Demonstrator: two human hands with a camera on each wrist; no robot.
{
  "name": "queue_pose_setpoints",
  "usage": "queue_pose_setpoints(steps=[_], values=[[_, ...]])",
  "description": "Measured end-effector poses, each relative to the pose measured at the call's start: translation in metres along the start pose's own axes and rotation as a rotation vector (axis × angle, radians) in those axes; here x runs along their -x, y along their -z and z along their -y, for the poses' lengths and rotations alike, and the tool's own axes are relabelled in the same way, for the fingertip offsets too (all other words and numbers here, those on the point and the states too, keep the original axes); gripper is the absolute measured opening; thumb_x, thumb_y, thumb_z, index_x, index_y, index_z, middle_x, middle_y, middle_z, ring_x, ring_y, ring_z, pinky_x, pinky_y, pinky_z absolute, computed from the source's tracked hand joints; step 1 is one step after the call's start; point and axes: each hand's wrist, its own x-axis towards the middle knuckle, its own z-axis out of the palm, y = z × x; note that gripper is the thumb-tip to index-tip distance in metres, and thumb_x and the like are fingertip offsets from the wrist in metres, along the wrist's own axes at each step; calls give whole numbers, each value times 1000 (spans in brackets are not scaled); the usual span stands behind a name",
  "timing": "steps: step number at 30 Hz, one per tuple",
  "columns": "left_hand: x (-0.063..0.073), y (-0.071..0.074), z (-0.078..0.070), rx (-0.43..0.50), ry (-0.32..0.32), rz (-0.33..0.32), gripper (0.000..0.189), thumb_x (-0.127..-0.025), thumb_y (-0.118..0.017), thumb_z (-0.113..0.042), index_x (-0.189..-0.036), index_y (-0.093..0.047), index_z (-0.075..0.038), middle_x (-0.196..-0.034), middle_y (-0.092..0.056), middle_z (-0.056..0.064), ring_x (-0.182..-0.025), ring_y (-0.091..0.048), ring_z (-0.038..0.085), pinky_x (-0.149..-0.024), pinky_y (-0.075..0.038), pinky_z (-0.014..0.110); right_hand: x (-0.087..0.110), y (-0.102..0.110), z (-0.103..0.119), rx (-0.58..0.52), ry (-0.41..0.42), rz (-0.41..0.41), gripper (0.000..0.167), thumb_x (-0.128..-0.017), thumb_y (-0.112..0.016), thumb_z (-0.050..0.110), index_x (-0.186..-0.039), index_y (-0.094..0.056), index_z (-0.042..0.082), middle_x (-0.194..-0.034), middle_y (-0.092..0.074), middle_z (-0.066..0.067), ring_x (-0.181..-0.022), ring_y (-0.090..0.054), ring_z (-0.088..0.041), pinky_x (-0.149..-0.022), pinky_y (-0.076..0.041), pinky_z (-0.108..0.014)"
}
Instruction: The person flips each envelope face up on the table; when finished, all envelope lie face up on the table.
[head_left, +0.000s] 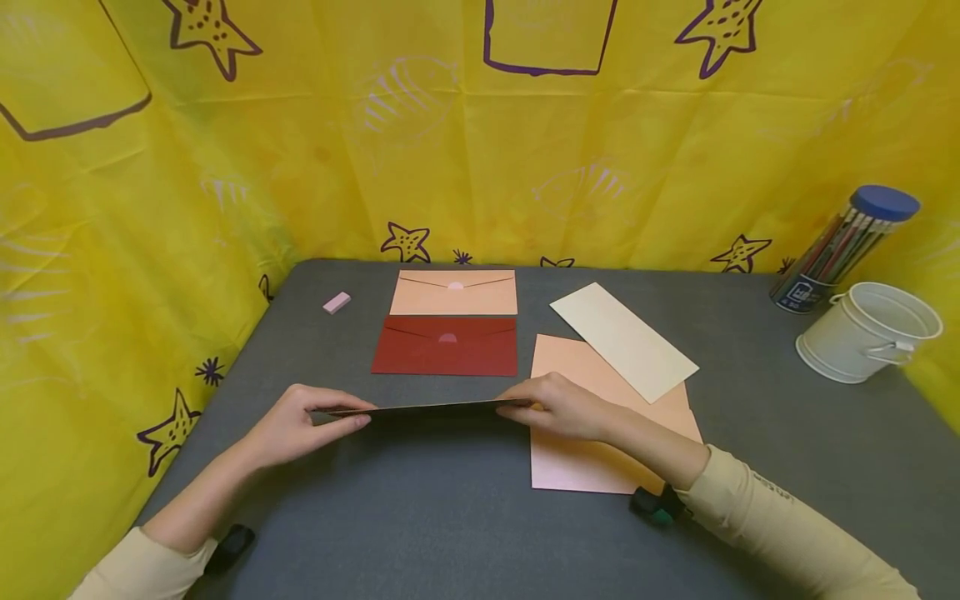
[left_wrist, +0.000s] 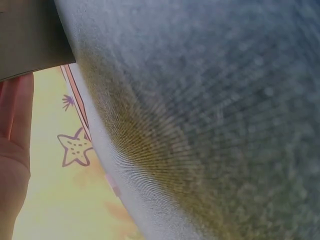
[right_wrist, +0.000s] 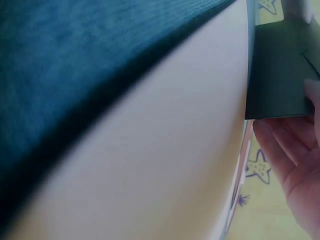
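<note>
A peach envelope (head_left: 453,294) lies behind the red envelope (head_left: 446,354), while in front of it the left hand (head_left: 292,427) and right hand (head_left: 558,406) pinch a dark envelope (right_wrist: 280,75), seemingly not yet placed.

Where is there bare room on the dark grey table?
Bare: front, between the beige sleeves; right, between the cream rectangular paper and white round bucket. Crowded: centre, around the red paper envelope and dark flat envelope between left hand and right hand.

Dark envelope (right_wrist: 276,75), flap line (right_wrist: 311,63) on one face, nearly edge-on in head view, held by both ends above gray tabletop (head_left: 420,533)
</note>
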Motion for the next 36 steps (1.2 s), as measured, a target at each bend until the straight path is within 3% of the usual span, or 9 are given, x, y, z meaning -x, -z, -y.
queue_pose_setpoints(steps=[4,10,14,18,21,25,28,31,36], values=[[-1,1,3,26,52,-64,22,-82,-73,5,-101,-75,-6,-90,-74,4,-77,-68,13,-69,-53,19,-2,-1,0,-37,-47,-67,19,-96,-63,20,-109,-73,11,-95,-73,4,-78,-60,0,-71,-51,-21],[-4,1,4,67,193,-117,16,-85,-72,2,-97,-74,-8,-79,-69,6,-63,-57,17,-53,-45,23,-3,-4,3,-149,-213,-152,14,-91,-71,23,-95,-74,10,-72,-66,8,-60,-50,-4,-55,-40,-20],[-7,2,5,77,315,-114,5,-88,-73,-11,-92,-71,-9,-71,-66,8,-60,-53,21,-48,-38,26,-4,-6,3,-272,-288,-177,15,-89,-73,19,-98,-72,7,-80,-71,1,-63,-63,-10,-58,-52,-24],[-10,4,8,102,402,-93,14,-90,-72,-16,-87,-63,-6,-62,-56,6,-56,-49,19,-46,-32,28,-5,-6,2,-386,-338,-186,21,-89,-72,16,-104,-69,2,-84,-72,-5,-64,-68,-17,-60,-57,-32],[-11,5,9,119,461,-83,23,-91,-71,-21,-85,-56,-3,-58,-46,-1,-53,-43,13,-47,-30,27,-5,-6,2,-401,-373,-177,17,-89,-72,15,-97,-67,1,-77,-70,-5,-62,-67,-20,-59,-57,-32],[-11,5,10,192,525,-40,27,-92,-69,-22,-101,-57,2,-68,-57,0,-62,-54,9,-55,-45,21,-6,-6,2,-342,-418,-154,18,-89,-73,18,-82,-62,6,-68,-68,-1,-59,-67,-17,-57,-55,-29],[-12,5,11,253,564,-1,43,-93,-68,-19,-125,-54,5,-92,-68,11,-82,-65,15,-70,-56,29,-6,-5,2,-291,-456,-141,21,-88,-74,22,-77,-62,9,-62,-66,1,-56,-65,-14,-54,-52,-27],[-13,3,12,257,605,3,58,-92,-69,-19,-137,-44,8,-105,-66,18,-89,-66,19,-73,-57,33,-6,-5,1,-277,-489,-125,24,-87,-75,25,-73,-64,9,-58,-64,1,-52,-63,-13,-51,-51,-26],[-14,0,10,189,661,-28,66,-90,-71,-17,-140,-39,11,-106,-60,19,-86,-65,19,-72,-57,31,-5,-5,0,-267,-524,-80,28,-87,-75,29,-69,-65,10,-56,-62,2,-47,-59,-12,-49,-50,-26]])
